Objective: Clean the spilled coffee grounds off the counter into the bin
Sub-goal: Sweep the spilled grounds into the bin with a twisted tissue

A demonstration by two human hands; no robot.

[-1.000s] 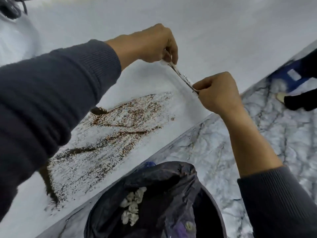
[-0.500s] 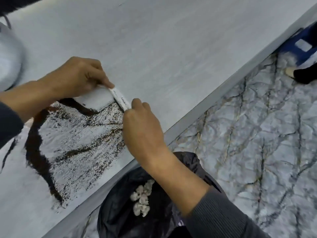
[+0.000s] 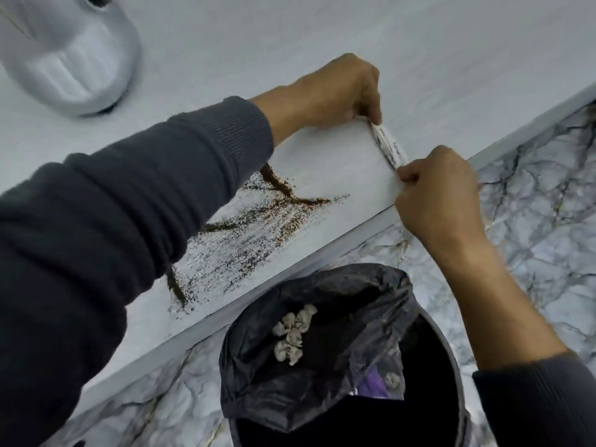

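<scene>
Brown coffee grounds (image 3: pixel 258 227) lie smeared in streaks on the pale grey counter (image 3: pixel 290 43), near its front edge. A thin white card (image 3: pixel 387 143) stands on edge on the counter to the right of the grounds. My left hand (image 3: pixel 335 88) pinches the card's far end and my right hand (image 3: pixel 442 191) pinches its near end at the counter's edge. Below the edge stands a bin with a black bag (image 3: pixel 322 350), open, holding crumpled white bits.
A silver rounded appliance (image 3: pixel 64 50) stands on the counter at the far left. The floor (image 3: pixel 532 188) is marbled grey-white tile. My dark sleeve hides part of the grounds on the left.
Half a second ago the card stood against the grounds; both hands now hold it further right, away from the grounds. The smear looks thinner, with new streaks.
</scene>
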